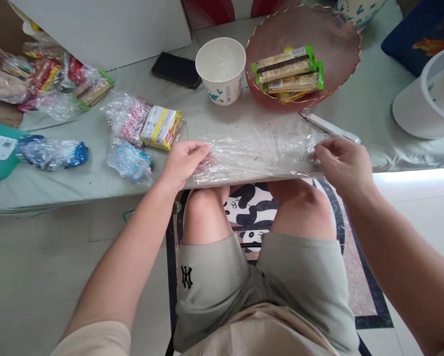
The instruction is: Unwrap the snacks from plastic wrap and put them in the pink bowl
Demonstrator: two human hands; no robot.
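Note:
A sheet of clear plastic wrap (259, 154) is stretched over the front edge of the cloth-covered table. My left hand (185, 162) pinches its left end, and my right hand (341, 160) pinches the right end. Just left of my left hand lie a yellow-and-white snack packet (161, 127), a wrapped pink bundle (133, 118) and a wrapped light-blue bundle (132, 162), all in or beside crinkled clear film. A white utility knife (331, 127) rests behind my right hand.
Behind the wrap stand a paper cup (221, 69) and a pink bowl (303, 101) holding wafer packets. A black phone (176, 69) lies left of the cup. Snacks (51, 74) are heaped far left, near a teal container (1, 153). A white bucket (422, 104) stands right.

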